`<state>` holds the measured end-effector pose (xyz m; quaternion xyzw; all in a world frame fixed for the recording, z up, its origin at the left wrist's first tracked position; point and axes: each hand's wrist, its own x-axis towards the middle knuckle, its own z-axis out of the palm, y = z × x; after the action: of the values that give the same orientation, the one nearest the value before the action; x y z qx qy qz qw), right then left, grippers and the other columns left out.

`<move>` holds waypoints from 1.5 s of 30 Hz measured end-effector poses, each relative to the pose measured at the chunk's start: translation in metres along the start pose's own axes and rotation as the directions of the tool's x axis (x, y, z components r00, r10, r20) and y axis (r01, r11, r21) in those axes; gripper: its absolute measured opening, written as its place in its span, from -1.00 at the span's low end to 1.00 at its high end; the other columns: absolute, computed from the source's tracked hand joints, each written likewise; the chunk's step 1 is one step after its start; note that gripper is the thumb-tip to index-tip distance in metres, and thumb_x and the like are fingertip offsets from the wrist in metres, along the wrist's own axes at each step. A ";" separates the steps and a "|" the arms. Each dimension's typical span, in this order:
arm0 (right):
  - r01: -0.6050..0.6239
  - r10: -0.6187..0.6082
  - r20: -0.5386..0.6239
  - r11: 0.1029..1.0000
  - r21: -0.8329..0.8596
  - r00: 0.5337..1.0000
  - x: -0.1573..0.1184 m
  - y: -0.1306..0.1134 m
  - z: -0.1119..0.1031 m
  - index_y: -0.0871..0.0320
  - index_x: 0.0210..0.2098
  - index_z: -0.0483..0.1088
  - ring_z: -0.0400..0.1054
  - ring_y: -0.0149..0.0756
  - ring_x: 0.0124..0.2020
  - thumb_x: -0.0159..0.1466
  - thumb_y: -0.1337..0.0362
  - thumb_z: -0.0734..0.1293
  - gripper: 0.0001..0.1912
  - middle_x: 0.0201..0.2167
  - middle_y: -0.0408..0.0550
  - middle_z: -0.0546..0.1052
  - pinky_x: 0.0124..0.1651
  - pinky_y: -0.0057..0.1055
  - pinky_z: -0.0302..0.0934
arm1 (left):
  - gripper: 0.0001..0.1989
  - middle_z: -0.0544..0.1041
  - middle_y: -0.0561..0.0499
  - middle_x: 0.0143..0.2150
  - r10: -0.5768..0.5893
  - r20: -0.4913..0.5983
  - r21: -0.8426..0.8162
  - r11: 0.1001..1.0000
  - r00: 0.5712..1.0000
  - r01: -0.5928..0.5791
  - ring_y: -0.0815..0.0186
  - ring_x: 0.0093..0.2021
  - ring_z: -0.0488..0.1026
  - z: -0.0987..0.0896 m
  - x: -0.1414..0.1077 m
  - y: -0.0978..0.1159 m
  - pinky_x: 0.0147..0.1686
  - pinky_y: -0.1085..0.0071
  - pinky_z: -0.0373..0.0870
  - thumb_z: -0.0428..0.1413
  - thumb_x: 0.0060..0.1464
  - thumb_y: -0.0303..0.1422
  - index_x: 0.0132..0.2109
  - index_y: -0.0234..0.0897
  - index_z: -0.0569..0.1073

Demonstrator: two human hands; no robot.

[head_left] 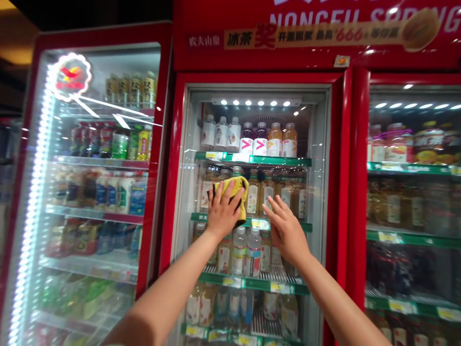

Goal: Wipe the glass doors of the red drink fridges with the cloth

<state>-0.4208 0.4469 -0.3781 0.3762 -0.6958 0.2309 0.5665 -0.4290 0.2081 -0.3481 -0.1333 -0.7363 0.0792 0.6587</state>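
My left hand [224,207] lies with fingers spread over a yellow cloth [242,186] with dark edging, pressing it against the glass door [306,129] of a red drinks fridge. To its right, my right hand [284,228] is raised close to the same glass, fingers stretched out and nothing in it. Whether its fingertips touch the glass I cannot tell. Behind the door stand several bottles [246,252] on green-edged shelves, some of them hidden by my hands and forearms.
A second lit fridge [151,192] with cans and bottles stands at the left. Another red-framed fridge door [360,216] adjoins on the right. Above the middle door runs a red header with a printed strip [309,37] and a small display [342,61].
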 end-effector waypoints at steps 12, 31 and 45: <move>0.026 -0.026 0.028 0.999 -0.021 0.999 -0.002 -0.032 0.030 -0.02 0.28 0.38 0.07 0.01 0.45 0.33 0.49 0.16 -0.42 0.35 0.03 0.35 0.33 0.23 0.23 | -0.33 -0.02 -0.03 0.55 -0.015 0.045 0.012 1.000 0.999 0.014 -0.12 0.54 -0.23 -0.010 -0.035 -0.018 0.43 -0.31 -0.20 0.14 0.23 -0.14 0.43 0.06 0.18; 0.013 -0.013 -0.009 1.000 0.001 1.000 0.001 -0.078 0.049 -0.04 0.24 0.40 0.17 0.00 0.41 0.39 0.41 0.17 -0.51 0.31 0.01 0.41 0.23 0.17 0.37 | -0.41 0.07 -0.18 0.52 -0.130 -0.038 0.156 0.979 0.991 0.135 -0.09 0.55 -0.25 -0.031 -0.078 -0.121 0.42 -0.30 -0.04 0.10 0.28 -0.35 0.41 -0.11 0.23; -0.088 0.088 0.000 0.996 0.034 0.996 0.007 -0.101 0.074 0.01 0.12 0.51 0.23 0.02 0.37 0.39 0.38 0.19 -0.59 0.26 0.02 0.47 0.23 0.15 0.36 | -0.44 0.05 -0.16 0.53 -0.182 -0.062 -0.034 0.983 0.981 0.180 -0.06 0.54 -0.19 -0.028 -0.059 -0.133 0.44 -0.15 0.03 0.07 0.30 -0.30 0.41 -0.12 0.24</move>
<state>-0.3877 0.3281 -0.4007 0.3547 -0.7074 0.2676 0.5498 -0.4078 0.0624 -0.3621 -0.0776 -0.7247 0.0042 0.6846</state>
